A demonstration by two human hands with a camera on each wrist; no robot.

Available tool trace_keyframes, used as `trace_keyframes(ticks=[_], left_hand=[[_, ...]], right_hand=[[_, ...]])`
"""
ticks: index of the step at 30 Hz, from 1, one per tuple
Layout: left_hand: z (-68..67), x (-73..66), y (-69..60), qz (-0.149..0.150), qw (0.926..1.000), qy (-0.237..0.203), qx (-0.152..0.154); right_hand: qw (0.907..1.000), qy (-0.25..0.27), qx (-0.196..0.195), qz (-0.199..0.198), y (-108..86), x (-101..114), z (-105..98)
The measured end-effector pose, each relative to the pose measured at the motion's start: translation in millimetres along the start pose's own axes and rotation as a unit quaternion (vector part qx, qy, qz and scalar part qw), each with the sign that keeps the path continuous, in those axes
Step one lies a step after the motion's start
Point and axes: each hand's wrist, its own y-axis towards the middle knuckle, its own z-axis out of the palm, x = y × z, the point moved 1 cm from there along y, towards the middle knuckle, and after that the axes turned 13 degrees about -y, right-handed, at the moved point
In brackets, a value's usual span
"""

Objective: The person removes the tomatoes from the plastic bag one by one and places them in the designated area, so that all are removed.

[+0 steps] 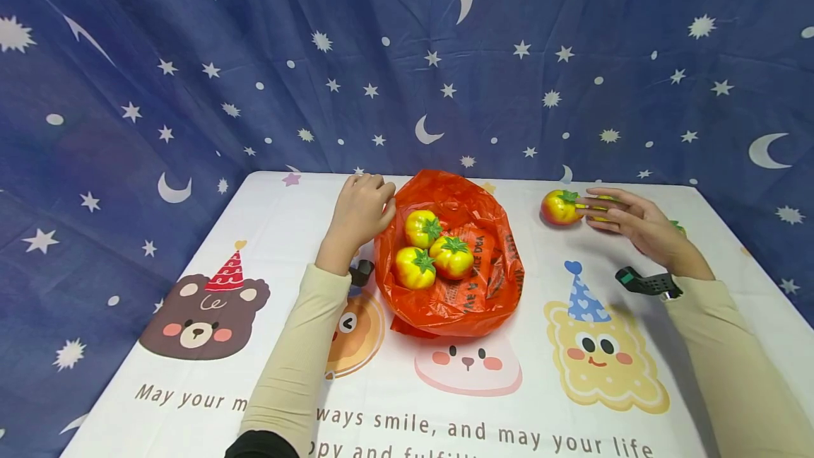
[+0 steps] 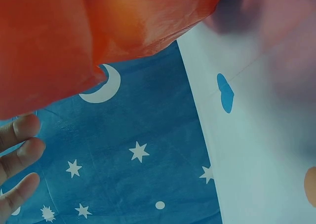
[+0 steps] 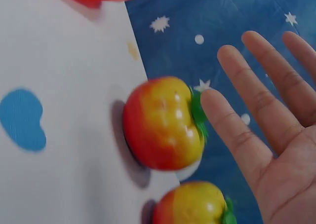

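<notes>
A red plastic bag [image 1: 496, 295] stands with its mouth spread wide in the head view. Inside it lie three shiny yellow toy fruits [image 1: 451, 258] with green leafy tops. My left hand [image 1: 359, 210] holds the bag's left rim with curled fingers; the left wrist view shows several fingertips [image 2: 27, 152] under the bag's edge. On the right, my right hand [image 1: 642, 225] hovers with outstretched fingers, partly covering the fruits there. A red-and-yellow toy fruit [image 3: 165, 125] sits just beyond its fingertips, and a second fruit [image 3: 190, 204] lies close by.
The white tablecloth [image 1: 210, 387] carries printed cartoon faces and lettering. A blue curtain [image 1: 381, 126] with moons and stars hangs behind the table. A green leafy top [image 1: 677, 227] peeks out beside the right wrist. Black straps [image 1: 649, 283] circle the wrists.
</notes>
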Motion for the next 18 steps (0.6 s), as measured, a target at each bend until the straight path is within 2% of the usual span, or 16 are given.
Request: trace_keyframes(ticks=[6, 10, 14, 18], left_hand=[[0.1, -0.2, 0.2, 0.000, 1.0000, 0.000, -0.001], [-0.4, -0.8, 0.2, -0.002, 1.0000, -0.001, 0.001], [-1.3, -1.5, 0.1, -0.003, 1.0000, -0.003, 0.003], [-1.2, -1.3, -0.1, -0.003, 1.0000, -0.002, 0.004]], right_hand=[[0.9985, -0.048, 0.000, 0.026, 10.7, 3.2, 14.3], [0.9991, -0.038, 0.019, 0.000, 20.7, 2.3, 22.4], [0.9974, -0.008, 0.060, -0.041, 31.9, -1.2, 31.2], [0.9953, -0.012, 0.086, -0.044, 41.4, -2.2, 42.4]])
